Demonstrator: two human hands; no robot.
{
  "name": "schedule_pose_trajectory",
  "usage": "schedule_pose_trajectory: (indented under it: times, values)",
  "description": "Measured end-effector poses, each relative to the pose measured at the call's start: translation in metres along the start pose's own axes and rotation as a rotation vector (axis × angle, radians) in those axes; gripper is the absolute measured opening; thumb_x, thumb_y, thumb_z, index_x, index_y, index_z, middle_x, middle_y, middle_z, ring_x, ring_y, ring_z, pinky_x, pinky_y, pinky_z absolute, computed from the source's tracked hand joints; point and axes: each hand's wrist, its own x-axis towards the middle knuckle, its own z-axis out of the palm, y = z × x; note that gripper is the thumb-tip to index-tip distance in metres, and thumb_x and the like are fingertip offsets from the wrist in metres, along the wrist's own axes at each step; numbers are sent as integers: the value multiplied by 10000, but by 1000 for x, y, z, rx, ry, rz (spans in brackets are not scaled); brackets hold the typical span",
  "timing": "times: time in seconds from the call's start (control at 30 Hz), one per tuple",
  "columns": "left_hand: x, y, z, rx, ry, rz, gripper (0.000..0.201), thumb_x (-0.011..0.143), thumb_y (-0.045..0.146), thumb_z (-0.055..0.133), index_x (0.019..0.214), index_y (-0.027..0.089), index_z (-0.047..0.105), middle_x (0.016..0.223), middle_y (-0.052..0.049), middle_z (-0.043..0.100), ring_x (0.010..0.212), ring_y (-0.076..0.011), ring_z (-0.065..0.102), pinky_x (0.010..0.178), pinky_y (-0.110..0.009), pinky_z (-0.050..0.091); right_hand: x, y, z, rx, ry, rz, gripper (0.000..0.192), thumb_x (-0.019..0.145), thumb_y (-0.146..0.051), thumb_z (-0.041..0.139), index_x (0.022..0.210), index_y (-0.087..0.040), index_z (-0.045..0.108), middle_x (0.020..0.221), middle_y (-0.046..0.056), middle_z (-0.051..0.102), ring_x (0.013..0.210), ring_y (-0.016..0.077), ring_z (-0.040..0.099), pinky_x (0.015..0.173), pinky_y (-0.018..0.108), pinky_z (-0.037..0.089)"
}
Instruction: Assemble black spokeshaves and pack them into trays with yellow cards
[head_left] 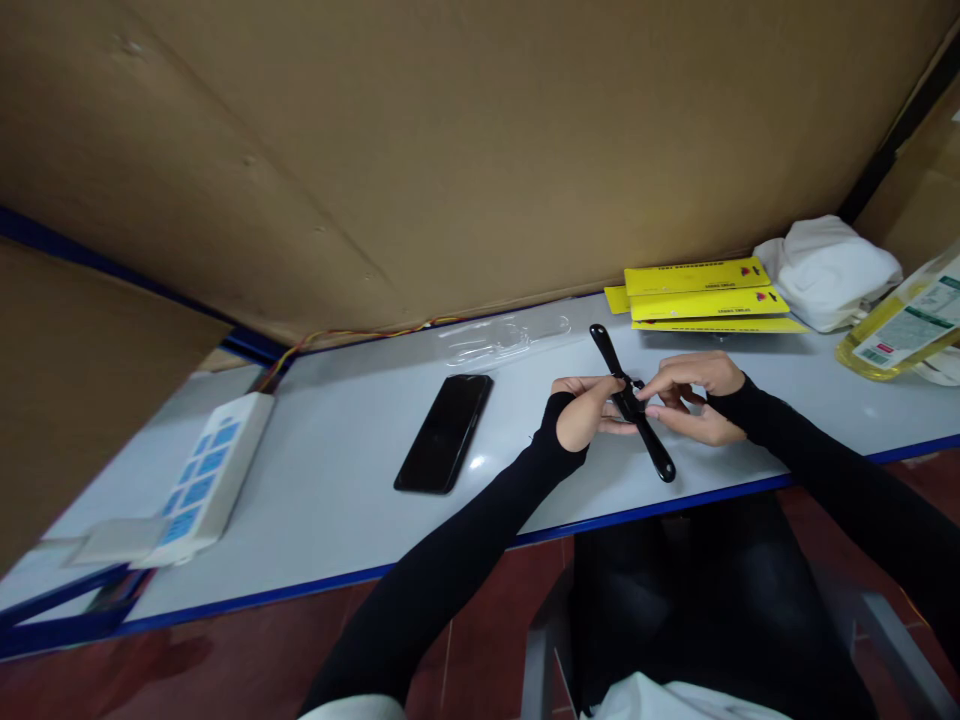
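Observation:
A black spokeshave [655,449] with two rounded handles is held slantwise just above the table's front part. My left hand [581,415] is closed round its middle, with the thumb on top and fingers underneath. From the other side, my right hand [701,395] has its index finger and thumb bent in a pinch at the spokeshave's centre. The small part between those fingertips is hidden. Left of my hands a black smartphone [444,434] lies flat on the table.
Behind my hands lies a clear plastic blister shell [506,340]. Yellow cardboard packages [705,300] are stacked at the back right, near a white cloth bundle [829,270] and a bottle of yellow liquid [904,320]. A white power strip [214,480] sits at left; cardboard walls [450,150] enclose the table [322,450].

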Motion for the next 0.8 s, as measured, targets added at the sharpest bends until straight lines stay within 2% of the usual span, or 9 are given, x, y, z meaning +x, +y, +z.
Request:
schedule_pose_trajectory:
  times: [0.13, 0.2, 0.33, 0.4, 0.47, 0.57, 0.67, 0.8]
  values:
    - [-1, 2, 0, -10, -2, 8, 151, 813, 78, 667, 671, 70, 720, 636, -110, 741, 575, -246, 762, 706, -464, 706, -1, -1, 1, -28, -4, 27, 363, 987, -252, 650, 1338, -182, 711, 733, -33, 609, 519, 59, 463, 446, 182, 340]
    - [0, 0, -2, -10, -22, 9, 138, 813, 83, 672, 687, 66, 728, 648, -122, 748, 594, -261, 773, 712, -474, 705, -2, 2, 2, -88, -14, 2, 397, 980, -225, 621, 1368, -208, 700, 766, -28, 621, 515, 59, 462, 452, 190, 346]
    - [4, -5, -5, -5, -40, 2, 102, 810, 92, 701, 721, 67, 741, 662, -137, 759, 636, -283, 792, 741, -488, 704, -1, 7, 4, -155, -1, -11, 233, 965, -181, 607, 1145, -208, 752, 722, -27, 605, 502, 72, 461, 472, 217, 373]
    - [5, -6, -5, -3, -34, 1, 110, 819, 92, 702, 719, 68, 742, 672, -144, 765, 648, -287, 797, 752, -489, 705, -1, 6, 3, -164, 16, -9, 108, 954, -172, 628, 971, -199, 730, 675, -31, 585, 509, 79, 476, 476, 224, 367]
    - [5, -5, -4, -7, -27, -1, 114, 823, 89, 706, 715, 72, 740, 682, -144, 771, 654, -288, 801, 762, -488, 705, -1, 4, 3, -166, 31, -26, 96, 953, -176, 638, 873, -197, 686, 651, -39, 564, 507, 77, 484, 481, 226, 352]
    - [3, -2, -3, -12, -11, 3, 104, 816, 92, 722, 715, 71, 738, 681, -137, 769, 654, -290, 802, 760, -487, 705, -1, 1, 3, -162, 48, -24, 65, 950, -183, 645, 993, -194, 693, 674, -59, 558, 481, 62, 477, 494, 228, 351]
    - [1, 0, -2, -6, -2, 1, 87, 804, 99, 736, 725, 65, 737, 663, -133, 761, 649, -289, 799, 743, -476, 706, -2, 3, 4, -163, 47, -21, 192, 940, -175, 654, 1123, -200, 707, 716, -56, 574, 488, 64, 466, 519, 231, 393]
    - [0, 1, -1, 3, 15, 4, 117, 807, 95, 723, 693, 70, 724, 620, -118, 742, 628, -268, 789, 731, -446, 708, -2, 4, 4, -127, 22, -68, 99, 958, -162, 640, 940, -206, 727, 683, -38, 559, 508, 83, 487, 536, 244, 422]
